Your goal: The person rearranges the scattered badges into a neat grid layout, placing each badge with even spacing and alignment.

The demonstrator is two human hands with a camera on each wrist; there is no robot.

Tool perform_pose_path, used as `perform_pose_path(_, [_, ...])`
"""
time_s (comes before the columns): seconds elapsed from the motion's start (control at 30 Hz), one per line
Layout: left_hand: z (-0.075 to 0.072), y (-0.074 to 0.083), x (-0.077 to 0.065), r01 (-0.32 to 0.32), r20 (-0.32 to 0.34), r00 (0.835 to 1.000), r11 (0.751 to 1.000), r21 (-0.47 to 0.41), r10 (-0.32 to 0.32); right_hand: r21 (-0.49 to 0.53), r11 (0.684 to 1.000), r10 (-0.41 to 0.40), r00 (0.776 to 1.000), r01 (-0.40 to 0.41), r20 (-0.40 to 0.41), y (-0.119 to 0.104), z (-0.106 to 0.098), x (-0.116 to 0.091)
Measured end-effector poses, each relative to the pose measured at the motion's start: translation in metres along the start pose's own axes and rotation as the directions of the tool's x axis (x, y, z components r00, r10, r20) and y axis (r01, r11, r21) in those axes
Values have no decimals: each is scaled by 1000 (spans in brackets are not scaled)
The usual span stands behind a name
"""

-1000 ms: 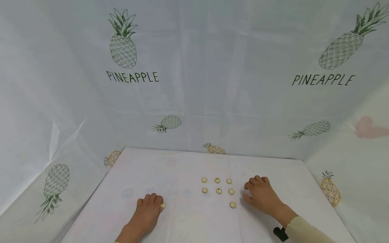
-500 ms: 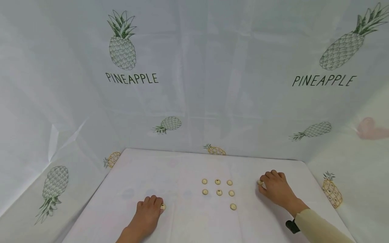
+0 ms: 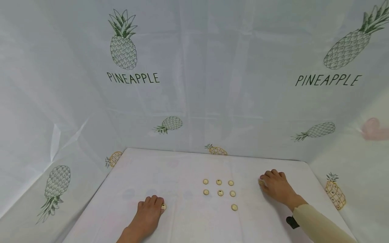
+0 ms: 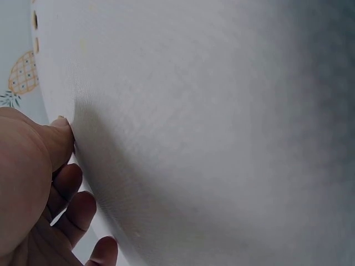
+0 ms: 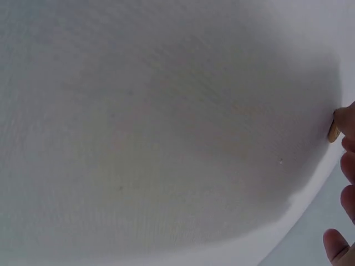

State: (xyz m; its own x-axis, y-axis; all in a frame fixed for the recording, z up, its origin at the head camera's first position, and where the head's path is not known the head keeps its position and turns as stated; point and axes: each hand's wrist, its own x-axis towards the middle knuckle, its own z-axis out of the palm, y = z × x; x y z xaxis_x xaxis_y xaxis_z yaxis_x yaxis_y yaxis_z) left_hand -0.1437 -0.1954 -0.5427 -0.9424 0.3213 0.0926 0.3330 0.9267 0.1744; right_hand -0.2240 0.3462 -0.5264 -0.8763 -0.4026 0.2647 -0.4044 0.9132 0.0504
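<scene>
My left hand [image 3: 148, 216] rests low on the table, left of centre, with curled fingers. A small round cream-coloured disc [image 3: 163, 206] with a dark mark is at its thumb and index finger, pinched there. In the left wrist view, that hand [image 4: 47, 188] has its thumb tip down at the cloth. On the right side, my right hand [image 3: 277, 186] pinches another small disc [image 3: 261, 182] between thumb and fingers, at the tabletop. The right wrist view shows this disc's wood-toned edge [image 5: 334, 132] under the fingertips of the hand [image 5: 346, 166].
Between the hands, several matching discs [image 3: 220, 192] lie flat in two short rows. A single disc [image 3: 234, 207] sits nearer to me, below the right column. A white cloth covers the table [image 3: 188, 229], and a pineapple-print curtain [image 3: 212, 84] rises around its back and sides.
My right hand has moved right and slightly away from me, and a disc now shows at its fingertips. My left hand and the discs in rows have stayed put.
</scene>
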Motion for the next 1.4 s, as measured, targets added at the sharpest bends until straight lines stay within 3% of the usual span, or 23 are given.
perform_pose_path(0.2, [1, 0, -1, 0, -1, 1000, 1000, 0, 0, 4, 1000, 18, 1000, -18, -23, 0, 1, 0])
perform_pose_path(0.4, [0, -1, -2, 25, 33, 999, 1000, -16, -24, 41, 995, 88, 996, -89, 31, 0, 5, -4])
perform_pose_path(0.73, [-2, 0, -2, 25, 19, 1000, 1000, -19, -25, 95, 993, 63, 998, -65, 22, -1, 3, -6])
perform_pose_path(0.87, [-1, 0, -3, 17, 10, 1000, 1000, -21, -17, 172, 976, 118, 989, -133, 94, 0, 0, -3])
perform_pose_path(1.03, [0, 0, -2, 12, 6, 1000, 1000, -22, -12, 274, 930, 192, 960, -244, 203, 1, -2, 3])
perform_pose_path(1.13, [0, 0, -2, 8, 0, 1000, 1000, -24, -8, 232, 949, 174, 969, -213, 177, 0, 0, 4])
perform_pose_path(1.27, [0, 0, -1, 5, -9, 1000, 1000, -29, -6, 112, 988, 100, 993, -108, 69, -4, 3, 5])
perform_pose_path(1.4, [1, 0, 0, 10, -13, 1000, 1000, -23, -10, 48, 998, 33, 999, -31, -31, -11, 4, 7])
